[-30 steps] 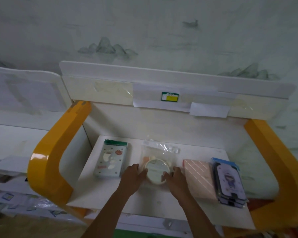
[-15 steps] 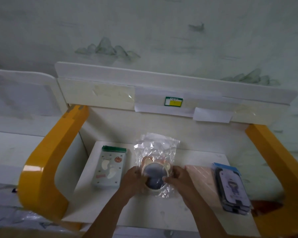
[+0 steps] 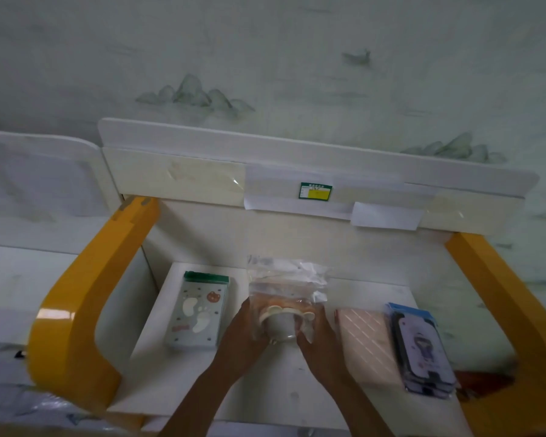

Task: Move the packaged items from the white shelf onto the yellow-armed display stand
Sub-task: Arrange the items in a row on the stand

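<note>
Both hands grip one item low on the white display surface (image 3: pixel 158 367): the left hand (image 3: pixel 240 339) and right hand (image 3: pixel 320 339) curl around the sides of a crinkled clear plastic bag (image 3: pixel 286 279) holding a round cream-rimmed object (image 3: pixel 281 323) (tipped up on edge). Left of it lies a flat pale-blue packet with a green top (image 3: pixel 200 310); to the right, a pink diagonal-striped pack (image 3: pixel 368 345), then dark bagged cases (image 3: pixel 423 351). Glossy yellow arms (image 3: pixel 76 310) flank the surface; farther back a green-and-yellow label (image 3: pixel 316 190) sits on the backboard.
</note>
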A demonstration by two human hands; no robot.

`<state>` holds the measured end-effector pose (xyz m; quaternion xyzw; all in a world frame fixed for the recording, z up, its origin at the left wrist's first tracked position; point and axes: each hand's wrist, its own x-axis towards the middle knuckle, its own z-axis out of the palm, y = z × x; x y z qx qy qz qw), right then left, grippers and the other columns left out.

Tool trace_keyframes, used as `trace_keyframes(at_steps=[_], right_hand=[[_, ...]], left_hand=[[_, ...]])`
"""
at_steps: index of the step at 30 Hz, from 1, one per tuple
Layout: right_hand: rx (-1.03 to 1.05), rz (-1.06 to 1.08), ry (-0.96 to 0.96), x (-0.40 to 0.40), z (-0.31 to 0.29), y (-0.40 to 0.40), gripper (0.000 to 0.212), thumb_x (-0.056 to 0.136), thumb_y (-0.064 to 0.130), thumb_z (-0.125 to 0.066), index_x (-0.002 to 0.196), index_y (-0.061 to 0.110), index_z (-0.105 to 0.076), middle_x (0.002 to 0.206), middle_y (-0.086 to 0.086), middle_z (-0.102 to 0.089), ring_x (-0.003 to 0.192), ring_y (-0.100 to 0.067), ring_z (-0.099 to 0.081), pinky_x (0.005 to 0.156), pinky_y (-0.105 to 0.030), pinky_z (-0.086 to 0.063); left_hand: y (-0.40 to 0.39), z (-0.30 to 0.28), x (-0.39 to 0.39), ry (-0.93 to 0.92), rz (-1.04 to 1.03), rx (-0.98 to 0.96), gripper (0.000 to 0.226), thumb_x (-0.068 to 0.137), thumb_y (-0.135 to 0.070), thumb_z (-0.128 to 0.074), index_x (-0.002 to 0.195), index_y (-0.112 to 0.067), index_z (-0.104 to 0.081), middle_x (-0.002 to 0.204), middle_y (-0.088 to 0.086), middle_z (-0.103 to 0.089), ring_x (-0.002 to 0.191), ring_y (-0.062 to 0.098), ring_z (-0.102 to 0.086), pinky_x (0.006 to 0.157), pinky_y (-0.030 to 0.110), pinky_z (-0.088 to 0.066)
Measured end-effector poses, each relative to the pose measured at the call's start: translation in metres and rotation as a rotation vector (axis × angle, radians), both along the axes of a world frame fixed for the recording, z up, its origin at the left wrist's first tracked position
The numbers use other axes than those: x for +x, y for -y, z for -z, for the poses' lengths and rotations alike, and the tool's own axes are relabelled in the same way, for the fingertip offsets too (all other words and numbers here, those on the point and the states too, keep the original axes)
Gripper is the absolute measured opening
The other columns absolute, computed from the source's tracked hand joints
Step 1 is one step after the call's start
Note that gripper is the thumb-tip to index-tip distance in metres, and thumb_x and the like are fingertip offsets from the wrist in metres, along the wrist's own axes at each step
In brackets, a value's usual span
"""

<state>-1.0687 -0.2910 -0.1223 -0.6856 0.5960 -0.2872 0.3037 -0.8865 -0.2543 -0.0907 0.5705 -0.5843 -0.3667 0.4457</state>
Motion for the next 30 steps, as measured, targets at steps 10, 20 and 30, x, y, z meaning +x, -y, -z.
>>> trace_keyframes(at_steps=[10,20,30], right_hand=[[-0.068,0.135,0.248,0.025,-0.016,-0.009,0.059,0.091,0.036,-0.065,0.141,0.036,-0.033,0.125,0.008,-0.061,0.110,-0.010,-0.062,0.093,-0.025,-0.050],[-0.105,0.188,0.214,0.028,0.002,-0.012,0.045,0.096,0.026,-0.060,0.136,0.036,-0.042,0.126,0.010,-0.060,0.117,-0.009,-0.058,0.099,-0.037,-0.050],[-0.021,0.287,0.443,0.037,0.011,-0.014,0.039,0.094,0.034,-0.062,0.131,0.026,-0.052,0.123,0.006,-0.065,0.113,-0.010,-0.062,0.099,-0.041,-0.049]], left_hand=[[0.000,-0.002,-0.004,-0.118,-0.134,0.025,0.039,0.086,-0.022,-0.066,0.116,-0.044,-0.055,0.114,-0.017,-0.065,0.104,0.004,-0.065,0.086,0.034,-0.058],[0.000,-0.004,-0.008,-0.019,-0.048,-0.046,0.051,0.093,0.006,-0.052,0.114,-0.040,-0.051,0.113,-0.026,-0.060,0.111,0.000,-0.058,0.090,0.014,-0.046],[0.004,0.009,-0.021,0.025,-0.267,0.007,0.032,0.094,0.000,-0.056,0.111,-0.026,-0.049,0.096,-0.019,-0.058,0.089,-0.004,-0.062,0.079,0.010,-0.052]])
